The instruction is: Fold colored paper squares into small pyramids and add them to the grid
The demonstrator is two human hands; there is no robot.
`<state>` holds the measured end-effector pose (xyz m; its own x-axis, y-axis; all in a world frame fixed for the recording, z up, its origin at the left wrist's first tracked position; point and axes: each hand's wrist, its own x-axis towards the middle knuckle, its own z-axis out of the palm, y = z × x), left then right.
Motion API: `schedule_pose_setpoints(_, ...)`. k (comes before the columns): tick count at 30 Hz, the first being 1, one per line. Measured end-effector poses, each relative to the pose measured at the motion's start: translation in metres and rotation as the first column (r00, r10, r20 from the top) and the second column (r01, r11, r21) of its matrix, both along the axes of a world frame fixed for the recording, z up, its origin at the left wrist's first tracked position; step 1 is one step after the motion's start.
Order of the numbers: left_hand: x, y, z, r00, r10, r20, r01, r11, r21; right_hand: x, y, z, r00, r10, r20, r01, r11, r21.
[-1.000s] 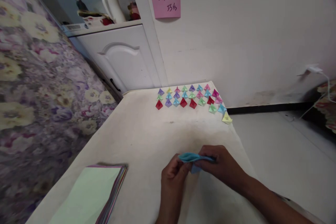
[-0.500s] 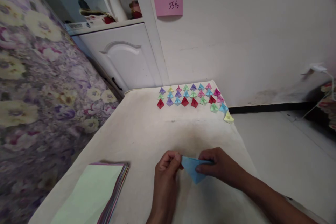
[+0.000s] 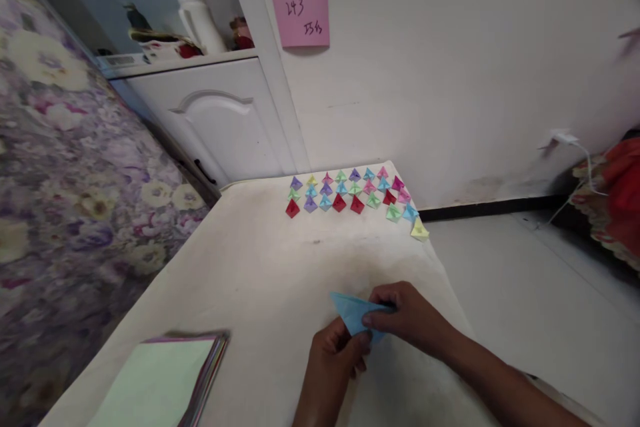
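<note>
A folded sheet of light blue paper (image 3: 351,310), roughly triangular, is held above the near part of the table. My right hand (image 3: 400,310) pinches its right side between thumb and fingers. Lower down, my left hand (image 3: 340,350) grips the bottom edge, thumb in front and fingers partly hidden behind the paper. The paper's pointed left corner sticks out free, up and to the left.
Rows of small folded paper pieces (image 3: 339,203) in several colours line the table's far edge. A stack of coloured paper (image 3: 155,373), pale green on top, lies at the near left. The cream tabletop (image 3: 250,260) meets a wall bearing a pink note (image 3: 300,10).
My left hand has shifted from the paper's left corner to its lower edge, leaving that corner free. My right hand keeps its pinch. The view has turned slightly.
</note>
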<state>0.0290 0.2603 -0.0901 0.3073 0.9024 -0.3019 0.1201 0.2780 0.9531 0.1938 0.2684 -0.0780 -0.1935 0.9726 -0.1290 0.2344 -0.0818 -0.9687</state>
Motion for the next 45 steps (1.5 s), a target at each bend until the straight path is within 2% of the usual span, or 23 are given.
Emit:
schedule_pose_setpoints(4,0.002,-0.001,0.003,0.999,0.028,-0.028,-0.027,0.999,0.025,0.003,0.002,0.002,0.999,-0.020,-0.034,0.020,1.000,0.006)
schedule_pose_setpoints(10,0.005,-0.002,-0.003,0.999,-0.031,-0.040,0.031,1.000,-0.003,0.009,0.004,0.003,0.995,-0.034,-0.094,0.034,0.999,0.003)
schedule_pose_setpoints(17,0.001,0.002,-0.010,0.994,-0.080,-0.078,0.084,0.996,0.044,0.010,0.005,0.005,0.995,-0.002,-0.099,0.004,1.000,0.024)
schedule_pose_setpoints(21,-0.001,0.003,-0.013,0.997,0.030,-0.074,-0.023,0.995,0.101,0.006,0.003,0.002,0.999,0.018,-0.048,-0.014,0.998,0.067)
schedule_pose_setpoints(28,0.003,0.003,-0.012,0.996,0.077,0.035,-0.077,0.997,0.002,0.002,0.002,-0.001,1.000,0.011,0.016,-0.013,0.994,0.109)
schedule_pose_setpoints(32,0.004,0.001,-0.011,0.994,0.082,0.067,-0.075,0.992,-0.099,0.001,0.001,0.000,0.999,0.016,0.040,-0.022,0.991,0.132)
schedule_pose_setpoints(37,0.008,-0.003,-0.013,0.964,0.207,0.168,-0.161,0.954,-0.254,0.000,-0.001,0.001,0.998,0.010,0.064,-0.021,0.986,0.163)
schedule_pose_setpoints(39,0.009,-0.004,-0.014,0.956,0.231,0.183,-0.175,0.945,-0.275,-0.001,-0.002,0.001,0.996,-0.001,0.092,-0.016,0.983,0.184)
schedule_pose_setpoints(42,0.010,-0.004,-0.013,0.944,0.265,0.197,-0.210,0.942,-0.262,-0.003,-0.004,0.000,0.992,-0.046,0.115,0.016,0.968,0.252)
schedule_pose_setpoints(45,0.008,-0.004,-0.007,0.917,0.321,0.236,-0.265,0.933,-0.243,-0.005,-0.007,0.000,0.988,-0.123,0.094,0.073,0.907,0.414)
